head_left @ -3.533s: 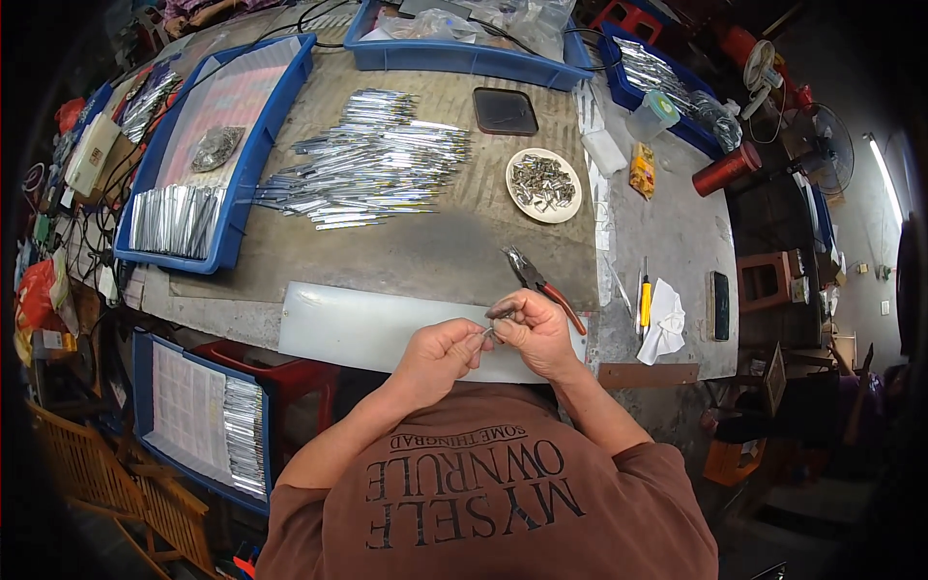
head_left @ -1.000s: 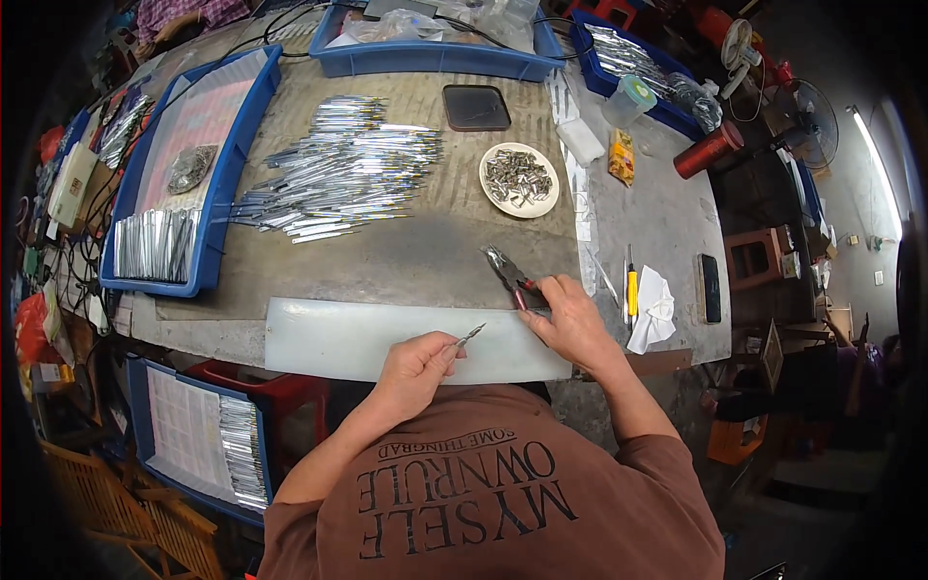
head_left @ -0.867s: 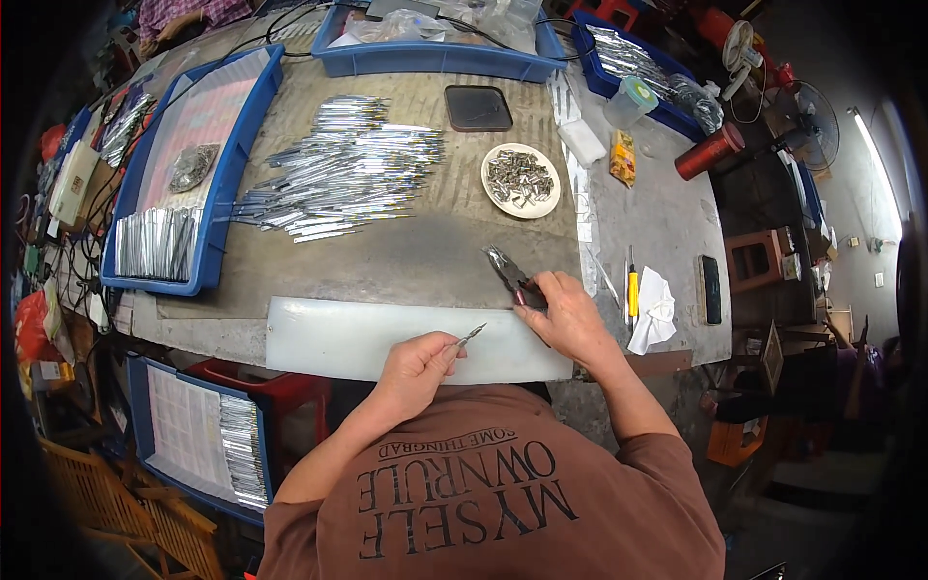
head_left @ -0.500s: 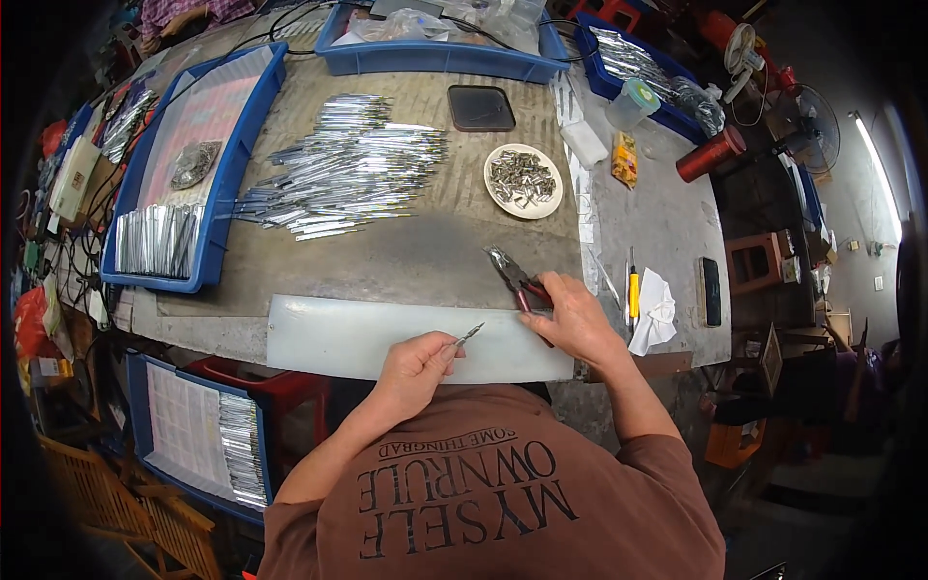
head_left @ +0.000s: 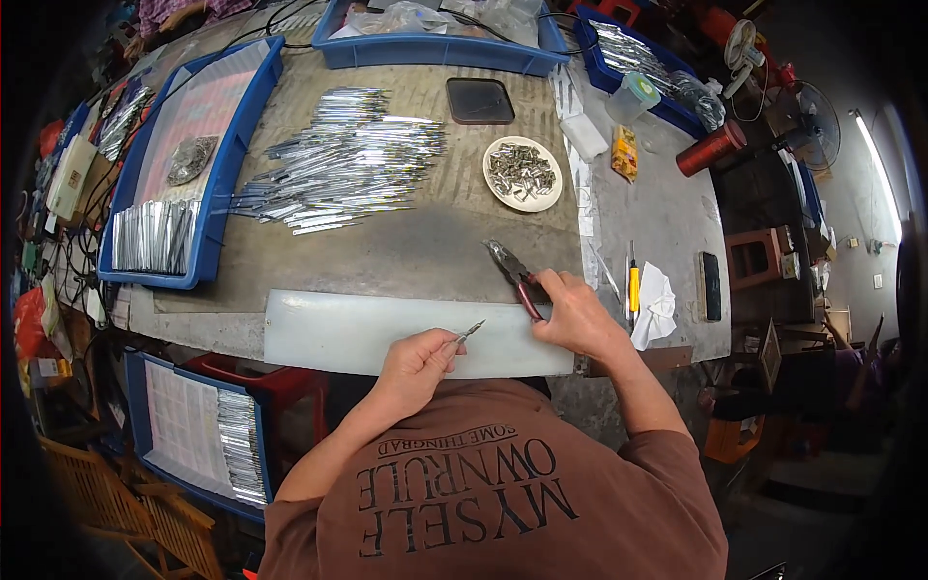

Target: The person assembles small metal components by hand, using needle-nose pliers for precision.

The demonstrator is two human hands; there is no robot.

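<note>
Pinched between the fingertips of my left hand [head_left: 418, 363] is a small, thin, pointed metal piece [head_left: 472, 331]; its tip points up and to the right, and the rest is hidden in the fingers. My right hand [head_left: 580, 319] is closed round the red handles of a pair of pliers [head_left: 514, 271]. The plier jaws point away to the upper left, apart from the metal piece. Both hands are above a pale, flat sheet [head_left: 338, 333] along the table's near edge.
Beyond lie a heap of thin silver strips [head_left: 348, 164], a plate [head_left: 525, 201] of small metal bits and a black tray [head_left: 480, 101]. Blue bins [head_left: 217, 232] stand left and behind. A yellow-handled tool [head_left: 634, 292], white tissue [head_left: 655, 307] and phone [head_left: 710, 287] sit right.
My right hand has shifted its grip on the plier handles, which now show closer together. The left hand and its metal piece have hardly moved.
</note>
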